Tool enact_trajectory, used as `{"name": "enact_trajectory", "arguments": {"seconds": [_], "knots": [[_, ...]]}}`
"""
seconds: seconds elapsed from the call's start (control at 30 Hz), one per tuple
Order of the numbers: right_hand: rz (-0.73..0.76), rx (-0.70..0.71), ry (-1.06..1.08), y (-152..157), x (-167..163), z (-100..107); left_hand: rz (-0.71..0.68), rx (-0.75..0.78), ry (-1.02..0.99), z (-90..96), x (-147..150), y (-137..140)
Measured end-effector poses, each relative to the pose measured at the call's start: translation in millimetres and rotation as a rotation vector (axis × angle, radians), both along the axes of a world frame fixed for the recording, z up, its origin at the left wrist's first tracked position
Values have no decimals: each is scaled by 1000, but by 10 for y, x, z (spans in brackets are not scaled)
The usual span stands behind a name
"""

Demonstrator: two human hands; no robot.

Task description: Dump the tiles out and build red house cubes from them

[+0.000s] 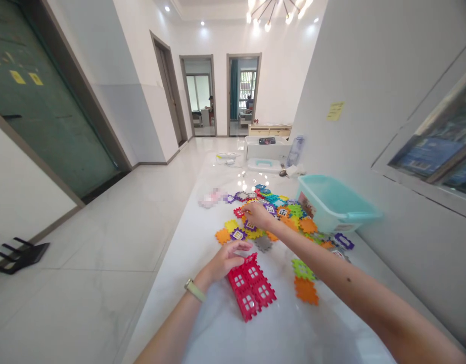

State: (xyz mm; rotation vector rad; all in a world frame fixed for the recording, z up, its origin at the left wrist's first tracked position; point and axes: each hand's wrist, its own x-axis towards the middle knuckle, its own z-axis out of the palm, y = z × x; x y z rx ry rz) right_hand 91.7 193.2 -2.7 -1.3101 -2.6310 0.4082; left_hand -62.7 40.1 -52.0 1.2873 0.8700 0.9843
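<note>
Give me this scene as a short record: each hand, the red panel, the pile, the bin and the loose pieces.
Left hand: fingers loosely open, at the far edge of the red panel
Right hand: over the pile, fingertips at a small red piece; grip unclear
Red panel: four window openings, on the white table
Pile: mixed-colour toothed pieces
Bin: turquoise, beside the pile, near the wall
Loose pieces: green and orange, nearer than the pile
</note>
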Motion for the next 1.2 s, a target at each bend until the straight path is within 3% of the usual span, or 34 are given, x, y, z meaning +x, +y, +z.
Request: {"name": "enact_trajectory", "arguments": {"seconds": [0.17,0.37,0.57,0.73,0.8,0.93,1.07,1.2], "knots": [[9,-67,-245,435,-465,27,-115,-55,-10,3,-22,-15],[11,-89,-453,510,-488,127,-133,-41,22,-4,5,11],[107,18,-318,182,-365,232,-189,-130,19,39,-28,-34],[44,100,-83,-303,198,336,-193,-240,15,92,-50,-114],[-13,29,119,-575,478,240,-185,-270,19,125,-46,-134],[-125,-266,393,-1083,826,-100,-175,-248,17,147,-52,-123],[-187,-429,454,-1323,812,-299,-110,-206,126,118,-50,-113],[-215,-513,457,-1354,669,-291,-66,-130,240,85,-28,-134]]}}
